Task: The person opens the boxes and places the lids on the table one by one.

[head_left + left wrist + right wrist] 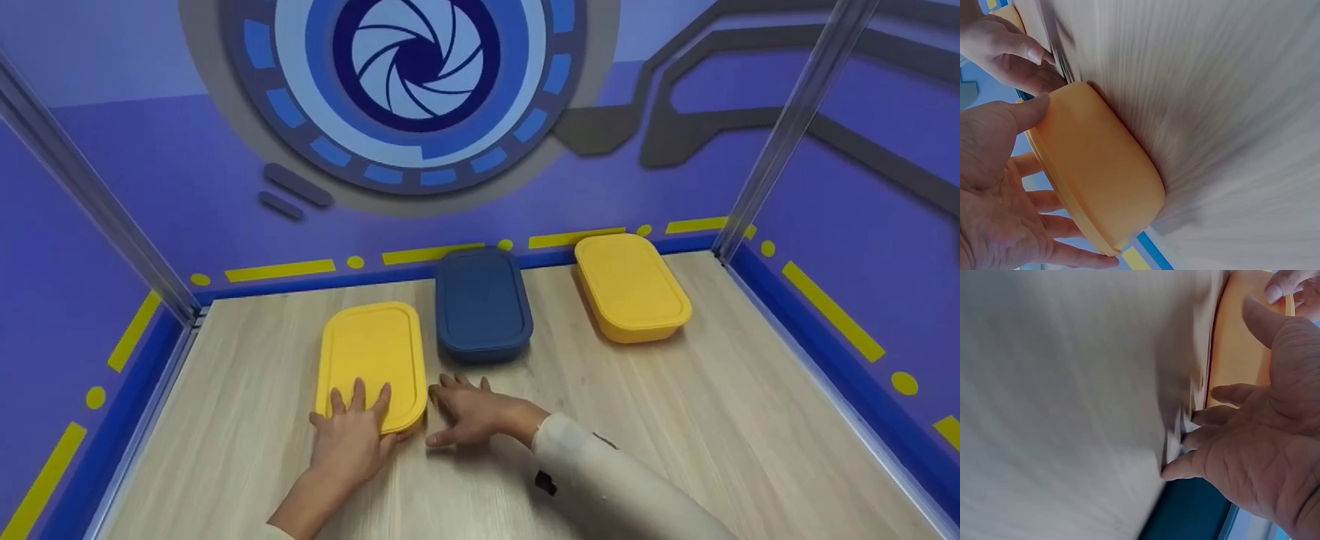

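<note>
A yellow lidded box (pixel 371 360) lies lengthwise on the light wooden table. My left hand (pixel 349 442) rests on its near end, fingers spread nearly straight over the lid. In the left wrist view, the thumb (pixel 1033 111) lies against the side wall of the box. My right hand (pixel 476 412) is low over the table, just right of that box, with its fingers extended and nothing held. Its fingertips point toward the gap between the yellow box and a dark blue lidded box (pixel 484 300). The blue box stands behind the right hand.
Another yellow lidded box (pixel 634 281) stands at the back right of the table (pixel 675 435). Purple-blue printed panels (pixel 187 165) wall in the back and sides, with metal posts (pixel 787 127) at the corners.
</note>
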Tool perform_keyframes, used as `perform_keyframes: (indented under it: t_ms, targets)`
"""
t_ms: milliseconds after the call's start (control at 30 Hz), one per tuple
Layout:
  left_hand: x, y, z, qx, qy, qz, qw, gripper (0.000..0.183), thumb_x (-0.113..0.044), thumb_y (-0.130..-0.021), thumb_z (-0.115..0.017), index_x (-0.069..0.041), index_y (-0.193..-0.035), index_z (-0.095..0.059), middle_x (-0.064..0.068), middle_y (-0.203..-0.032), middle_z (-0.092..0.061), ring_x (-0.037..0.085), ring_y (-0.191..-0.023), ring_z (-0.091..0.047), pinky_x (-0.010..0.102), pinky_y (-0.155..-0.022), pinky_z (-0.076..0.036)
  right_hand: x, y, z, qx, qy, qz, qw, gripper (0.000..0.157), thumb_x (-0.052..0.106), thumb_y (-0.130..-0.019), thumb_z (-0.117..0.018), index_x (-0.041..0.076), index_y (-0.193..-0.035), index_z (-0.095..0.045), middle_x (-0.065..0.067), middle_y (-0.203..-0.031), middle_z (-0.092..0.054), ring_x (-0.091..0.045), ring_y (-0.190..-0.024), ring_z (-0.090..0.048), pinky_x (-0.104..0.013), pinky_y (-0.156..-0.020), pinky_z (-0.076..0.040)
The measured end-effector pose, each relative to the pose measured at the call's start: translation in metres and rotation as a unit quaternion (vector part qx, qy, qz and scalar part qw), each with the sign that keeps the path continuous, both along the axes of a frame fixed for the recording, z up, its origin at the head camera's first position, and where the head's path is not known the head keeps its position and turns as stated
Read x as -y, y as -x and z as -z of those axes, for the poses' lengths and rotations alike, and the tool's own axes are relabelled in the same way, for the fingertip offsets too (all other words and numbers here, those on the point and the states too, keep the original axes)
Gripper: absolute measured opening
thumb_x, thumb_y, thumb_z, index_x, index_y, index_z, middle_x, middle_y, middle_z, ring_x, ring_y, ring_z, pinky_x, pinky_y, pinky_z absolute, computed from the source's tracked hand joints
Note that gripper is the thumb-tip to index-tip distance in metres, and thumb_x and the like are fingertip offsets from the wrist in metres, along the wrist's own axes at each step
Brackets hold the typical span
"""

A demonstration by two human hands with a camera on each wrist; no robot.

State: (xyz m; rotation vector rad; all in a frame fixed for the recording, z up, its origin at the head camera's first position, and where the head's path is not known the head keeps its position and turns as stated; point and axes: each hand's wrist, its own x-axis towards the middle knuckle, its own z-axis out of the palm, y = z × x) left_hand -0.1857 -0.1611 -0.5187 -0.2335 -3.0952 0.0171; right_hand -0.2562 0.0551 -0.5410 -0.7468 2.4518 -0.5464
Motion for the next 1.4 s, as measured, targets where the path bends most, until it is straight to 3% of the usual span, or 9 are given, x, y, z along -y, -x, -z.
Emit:
perform_keyframes:
  t_ms: [200,500,700,833,1133,1400]
  targets:
    - [0.0,-0.003,-0.003,0.032,-0.014,-0.003,0.9994,0.071,-0.046,-0.086,-0.073,-0.024,-0.148,-0.047,0.026,-0.151,-0.044,0.06,-0.133,-0.041,0.081,-0.089,-0.037,0.011,0.005,-0.006,0.018,-0.037,-0.009,0.999,0.101,0.073,-0.081,-0.063,0.029,-0.16,-0.017,-0.011,-0.169,-0.009,-0.033,-0.156,-0.01,-0.068,-0.119,-0.012]
    - [-0.004,-0.004,-0.004,0.043,-0.012,0.003,0.999,0.071,-0.048,-0.085,-0.073,-0.023,-0.147,-0.05,0.027,-0.149,-0.047,0.06,-0.13,-0.044,0.08,-0.087,-0.039,0.012,0.011,-0.001,0.012,-0.008,0.013,1.0,0.103,0.068,-0.082,-0.067,0.032,-0.16,-0.011,-0.006,-0.169,-0.01,-0.021,-0.157,-0.011,-0.058,-0.124,-0.01]
    - [-0.006,0.001,-0.011,0.069,0.004,-0.009,0.9976,0.076,-0.056,-0.084,-0.071,-0.021,-0.148,-0.048,0.027,-0.149,-0.047,0.06,-0.128,-0.046,0.08,-0.084,-0.041,0.021,0.009,-0.004,-0.002,-0.059,0.002,0.998,0.114,0.077,-0.078,-0.062,0.019,-0.161,-0.009,-0.009,-0.169,-0.007,-0.026,-0.157,-0.014,-0.065,-0.121,-0.012]
    - [-0.008,0.003,-0.011,0.079,-0.002,-0.012,0.9968,0.082,-0.065,-0.083,-0.067,-0.022,-0.149,-0.046,0.028,-0.149,-0.045,0.061,-0.129,-0.044,0.082,-0.086,-0.038,0.023,0.008,-0.006,-0.007,-0.073,0.009,0.997,0.112,0.076,-0.08,-0.062,0.017,-0.161,-0.012,-0.01,-0.169,-0.009,-0.025,-0.156,-0.017,-0.066,-0.12,-0.014]
    - [-0.01,0.001,-0.007,0.066,-0.031,-0.018,0.9972,0.085,-0.069,-0.082,-0.065,-0.024,-0.15,-0.044,0.024,-0.142,-0.045,0.061,-0.133,-0.038,0.084,-0.089,-0.033,0.021,0.006,-0.006,-0.017,-0.077,0.02,0.997,0.111,0.073,-0.08,-0.064,0.016,-0.161,-0.014,-0.011,-0.169,-0.01,-0.026,-0.156,-0.016,-0.067,-0.12,-0.013]
    - [-0.01,0.006,-0.008,0.051,0.011,-0.011,0.9986,0.098,-0.08,-0.074,-0.062,-0.022,-0.151,-0.043,0.022,-0.134,-0.047,0.055,-0.121,-0.05,0.08,-0.08,-0.042,0.023,0.006,-0.005,-0.017,-0.073,0.018,0.997,0.111,0.075,-0.079,-0.063,0.016,-0.16,-0.017,-0.011,-0.169,-0.012,-0.026,-0.156,-0.015,-0.068,-0.119,-0.014]
